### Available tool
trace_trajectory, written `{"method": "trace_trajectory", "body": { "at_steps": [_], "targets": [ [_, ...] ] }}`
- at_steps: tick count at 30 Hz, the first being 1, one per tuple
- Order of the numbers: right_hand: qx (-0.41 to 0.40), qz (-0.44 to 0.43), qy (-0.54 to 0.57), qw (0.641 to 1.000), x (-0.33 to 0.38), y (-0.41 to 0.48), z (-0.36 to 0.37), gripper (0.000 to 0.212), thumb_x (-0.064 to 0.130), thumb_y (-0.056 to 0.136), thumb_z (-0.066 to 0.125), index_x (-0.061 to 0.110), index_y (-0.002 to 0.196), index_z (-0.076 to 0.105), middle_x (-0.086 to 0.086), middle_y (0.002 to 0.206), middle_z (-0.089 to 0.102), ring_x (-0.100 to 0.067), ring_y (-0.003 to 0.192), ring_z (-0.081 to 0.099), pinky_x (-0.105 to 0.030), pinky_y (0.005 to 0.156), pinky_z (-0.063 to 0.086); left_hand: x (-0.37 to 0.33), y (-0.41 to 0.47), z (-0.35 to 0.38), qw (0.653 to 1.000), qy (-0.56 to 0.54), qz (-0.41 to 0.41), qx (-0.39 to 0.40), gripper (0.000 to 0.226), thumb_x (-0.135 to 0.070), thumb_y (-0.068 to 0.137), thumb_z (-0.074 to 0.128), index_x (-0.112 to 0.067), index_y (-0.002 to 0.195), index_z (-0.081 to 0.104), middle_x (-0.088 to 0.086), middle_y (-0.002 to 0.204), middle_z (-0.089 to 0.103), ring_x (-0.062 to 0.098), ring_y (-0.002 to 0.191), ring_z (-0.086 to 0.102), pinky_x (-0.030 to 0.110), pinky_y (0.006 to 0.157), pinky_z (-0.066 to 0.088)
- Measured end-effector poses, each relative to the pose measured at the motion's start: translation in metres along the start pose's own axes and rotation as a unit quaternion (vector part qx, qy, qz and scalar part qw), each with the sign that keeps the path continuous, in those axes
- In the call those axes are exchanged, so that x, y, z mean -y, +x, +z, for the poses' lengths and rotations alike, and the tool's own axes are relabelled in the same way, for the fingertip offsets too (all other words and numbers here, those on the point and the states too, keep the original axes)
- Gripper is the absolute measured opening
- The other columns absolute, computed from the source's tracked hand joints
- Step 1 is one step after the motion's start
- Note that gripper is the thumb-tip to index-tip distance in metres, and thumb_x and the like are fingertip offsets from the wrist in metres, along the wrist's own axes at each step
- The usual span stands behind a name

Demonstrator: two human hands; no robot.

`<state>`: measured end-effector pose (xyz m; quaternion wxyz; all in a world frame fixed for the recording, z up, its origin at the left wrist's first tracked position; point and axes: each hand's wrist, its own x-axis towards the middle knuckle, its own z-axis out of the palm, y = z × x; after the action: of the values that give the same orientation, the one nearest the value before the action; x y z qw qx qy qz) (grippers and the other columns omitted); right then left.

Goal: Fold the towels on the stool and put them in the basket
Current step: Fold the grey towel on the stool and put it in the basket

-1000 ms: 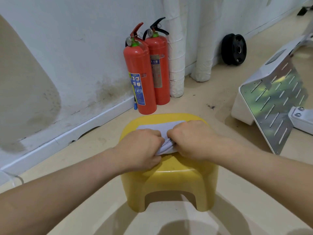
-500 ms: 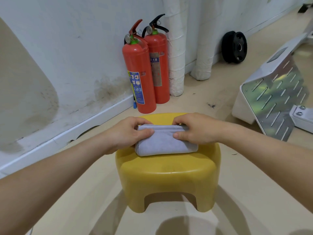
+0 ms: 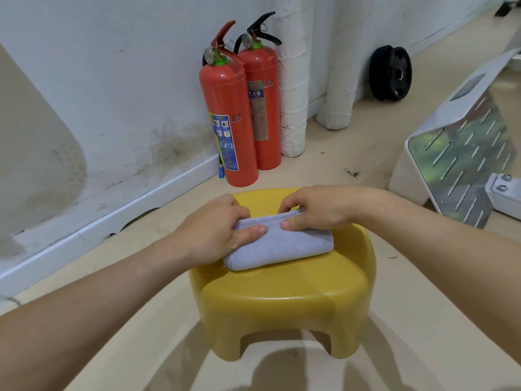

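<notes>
The left hand (image 3: 222, 230) grips the left end of a grey towel (image 3: 279, 246), fingers curled over its far edge and thumb pressed flat on top. The towel lies on the seat of a yellow stool (image 3: 282, 300), toward the back half, already folded into a thick oblong bundle with several layers. Its long axis runs left to right across the seat, tilted a little so the left end sits nearer the person and the right end farther; the rounded fold faces the person. The right hand (image 3: 315, 210) pinches the far edge near the towel's middle and right, fingers hooked behind and thumb on top. Folding looks nearly or fully done for this towel. What remains is carrying it to the basket, which is not in view, nor are any other towels.
</notes>
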<state>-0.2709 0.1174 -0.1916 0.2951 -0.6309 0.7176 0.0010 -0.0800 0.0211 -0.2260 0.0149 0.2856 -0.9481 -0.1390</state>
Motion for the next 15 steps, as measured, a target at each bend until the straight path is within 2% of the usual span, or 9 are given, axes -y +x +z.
{"method": "trace_trajectory", "body": {
  "at_steps": [3,5,6,8,11,13,15],
  "targets": [
    [0.027,0.024,-0.07,0.997,0.006,0.003,-0.003,0.051,0.053,0.089,0.055,0.032,0.135,0.047,0.005,0.132,0.052,-0.018,0.115,0.051,-0.031,0.089,0.043,0.0,0.002,-0.002,0.994,-0.093,-0.037,0.043,0.045,-0.064,0.08,0.056,-0.023,0.097,0.054,-0.006,0.092,0.059,0.013,0.084,0.053,0.031,0.072,0.045],
    [0.033,0.016,-0.145,0.989,0.011,0.005,-0.005,0.056,0.055,0.087,0.055,0.03,0.136,0.046,0.003,0.133,0.048,-0.021,0.119,0.048,-0.034,0.093,0.043,-0.002,0.003,-0.003,0.985,-0.143,-0.065,0.078,0.043,-0.058,0.079,0.063,-0.025,0.106,0.057,-0.008,0.099,0.061,0.012,0.091,0.056,0.028,0.077,0.046],
    [0.036,0.0,-0.158,0.987,0.012,0.004,-0.007,0.057,0.055,0.087,0.056,0.029,0.136,0.046,0.003,0.133,0.046,-0.02,0.12,0.047,-0.035,0.094,0.044,-0.003,0.004,-0.003,0.981,-0.16,-0.068,0.086,0.041,-0.056,0.078,0.066,-0.025,0.103,0.061,-0.008,0.097,0.063,0.011,0.09,0.057,0.027,0.076,0.046],
    [0.069,-0.023,-0.113,0.991,0.014,0.003,-0.009,0.06,0.055,0.084,0.06,0.028,0.135,0.045,0.007,0.131,0.05,-0.016,0.114,0.05,-0.032,0.093,0.045,-0.006,0.005,-0.003,0.976,-0.194,-0.063,0.073,0.035,-0.051,0.074,0.074,-0.023,0.093,0.064,-0.008,0.087,0.063,0.01,0.081,0.058,0.024,0.069,0.046],
    [0.097,-0.014,-0.053,0.994,0.02,0.001,0.0,0.068,0.073,0.072,0.058,0.031,0.124,0.046,0.012,0.115,0.057,-0.013,0.105,0.055,-0.033,0.091,0.048,-0.007,0.008,-0.006,0.964,-0.252,-0.056,0.06,0.035,-0.043,0.069,0.082,-0.02,0.086,0.062,-0.009,0.078,0.061,0.007,0.071,0.056,0.024,0.064,0.045],
    [0.053,-0.024,-0.055,0.997,0.023,0.003,0.012,0.068,0.079,0.071,0.051,0.025,0.112,0.049,0.008,0.1,0.06,-0.015,0.093,0.057,-0.032,0.082,0.048,-0.005,0.01,-0.008,0.95,-0.302,-0.049,0.061,0.036,-0.046,0.066,0.082,-0.022,0.084,0.062,-0.009,0.077,0.062,0.005,0.07,0.057,0.024,0.064,0.046],
    [-0.026,-0.042,-0.068,0.996,0.024,0.002,0.02,0.063,0.075,0.08,0.043,0.017,0.101,0.051,0.002,0.09,0.06,-0.018,0.084,0.057,-0.031,0.071,0.045,-0.003,0.013,-0.007,0.934,-0.353,-0.043,0.042,0.037,-0.052,0.062,0.079,-0.026,0.082,0.061,-0.009,0.078,0.063,0.005,0.071,0.056,0.025,0.066,0.045]
  ]
}}
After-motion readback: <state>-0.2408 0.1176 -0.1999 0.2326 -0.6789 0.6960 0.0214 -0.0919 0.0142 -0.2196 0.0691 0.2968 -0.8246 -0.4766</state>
